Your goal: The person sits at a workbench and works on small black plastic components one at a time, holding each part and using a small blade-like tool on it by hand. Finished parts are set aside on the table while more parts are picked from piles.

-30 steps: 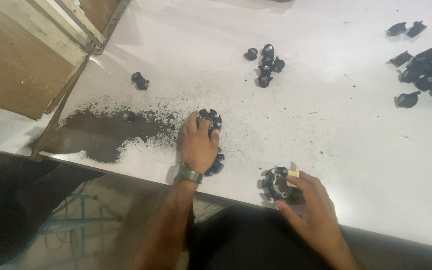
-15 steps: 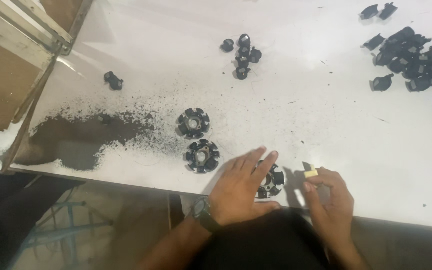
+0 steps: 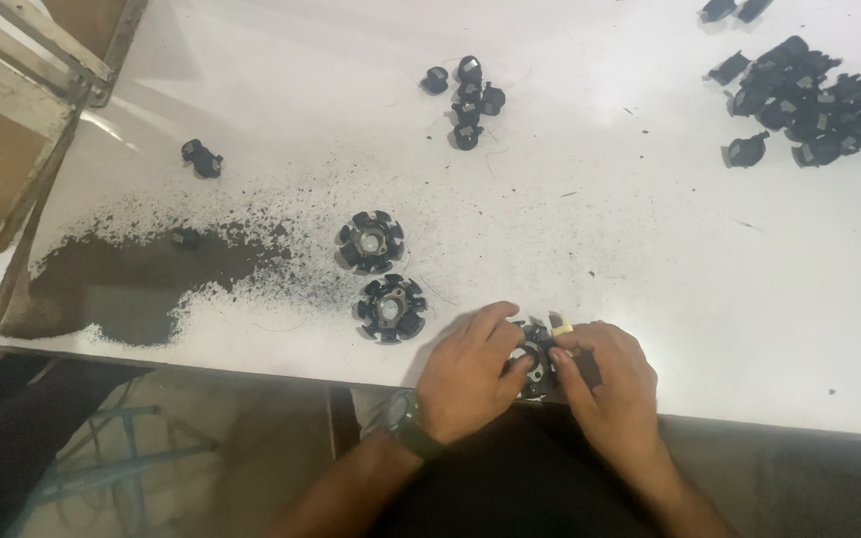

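White and scuffed, the surface (image 3: 600, 199) fills most of my view, its near edge running just above my lap. At that near edge I have both hands on a black round toothed part (image 3: 534, 361): my left hand (image 3: 470, 374), a dark watch (image 3: 409, 426) on its wrist, curls its fingers over the part's left side, and my right hand (image 3: 605, 384) closes on its right side, thumb and forefinger pinching a small pale yellow piece (image 3: 562, 329) at the part's far rim. Just left of my left hand lies a second toothed part (image 3: 391, 308), and a third (image 3: 370, 241) sits a little farther off, the two close but apart. Left of them a patch of dark powder (image 3: 122, 284) spreads toward the left edge. Far across the surface I see a small cluster of black pieces (image 3: 465, 95), one lone black piece (image 3: 201, 157) at the far left, and a larger heap of black pieces (image 3: 814, 100) at the far right.
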Demonstrator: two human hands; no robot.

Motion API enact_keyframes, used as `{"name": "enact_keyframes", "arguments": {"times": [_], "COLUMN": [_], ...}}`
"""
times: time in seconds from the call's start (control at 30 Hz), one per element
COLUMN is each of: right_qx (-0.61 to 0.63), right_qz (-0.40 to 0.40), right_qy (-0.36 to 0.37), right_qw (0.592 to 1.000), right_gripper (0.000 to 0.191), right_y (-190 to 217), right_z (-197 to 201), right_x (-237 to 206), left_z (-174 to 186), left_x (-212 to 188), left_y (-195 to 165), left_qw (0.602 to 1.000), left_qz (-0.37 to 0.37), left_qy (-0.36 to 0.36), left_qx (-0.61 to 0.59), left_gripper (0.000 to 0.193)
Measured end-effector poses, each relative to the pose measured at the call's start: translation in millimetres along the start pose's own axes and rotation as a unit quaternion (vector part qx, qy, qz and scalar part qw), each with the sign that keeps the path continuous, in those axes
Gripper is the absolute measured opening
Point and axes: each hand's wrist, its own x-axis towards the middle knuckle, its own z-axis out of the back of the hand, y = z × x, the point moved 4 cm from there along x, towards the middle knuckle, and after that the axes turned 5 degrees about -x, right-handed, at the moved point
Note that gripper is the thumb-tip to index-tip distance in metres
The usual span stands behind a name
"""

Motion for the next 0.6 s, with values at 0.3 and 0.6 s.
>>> {"name": "enact_keyframes", "arguments": {"times": [0.3,0.6], "right_qx": [0.016,0.043], "right_qz": [-0.024,-0.045], "right_qy": [-0.002,-0.009], "right_qw": [1.000,0.998], "right_gripper": [0.015,0.014], "right_y": [-6.5,-6.5], "right_z": [-2.5,-0.3], "right_x": [-2.5,-4.3], "left_z": [13.4,9.4], "left_x": [2.5,7.5], "left_y": [2.9,-12.8], "left_qw": [0.999,1.000], "left_qz": [-0.032,-0.014], "left_qy": [-0.029,0.021], "left_qx": [0.011,0.000], "left_gripper": [0.011,0.019]}}
